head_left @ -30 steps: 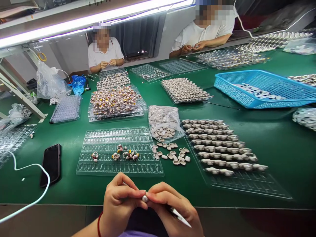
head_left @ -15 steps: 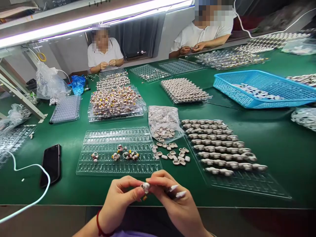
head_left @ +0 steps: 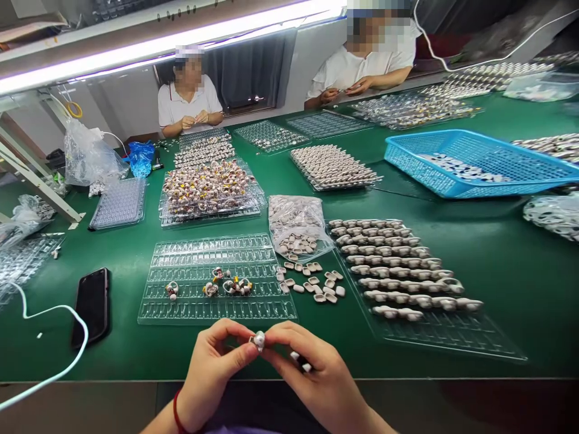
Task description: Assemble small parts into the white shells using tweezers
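Note:
My left hand point(head_left: 221, 355) is closed, pinching a small glossy whitish part point(head_left: 259, 341) between thumb and forefinger. On its other side, the thumb and forefinger of my right hand point(head_left: 312, 361) press against the same part. A slim black tool with white ends point(head_left: 301, 361) is tucked in my right hand's curled fingers; its kind is unclear. Beyond my hands, a clear plastic tray point(head_left: 181, 310) carries several small wired parts point(head_left: 237, 286). Loose beige shell pieces point(head_left: 312, 281) lie right of it, in front of a plastic bag point(head_left: 296, 211) of similar pieces.
A tray of beige housings in rows point(head_left: 398, 265) lies at right. Behind are stacked trays of wired parts point(head_left: 203, 187) and a blue basket point(head_left: 452, 190). A phone point(head_left: 91, 306) and white cable point(head_left: 67, 308) lie left. Two co-workers point(head_left: 190, 99) sit across the table.
Both hands have shifted slightly left, still on the small part. It has turned, and the yellow bit beneath it is out of sight. The tool in my right hand has changed angle.

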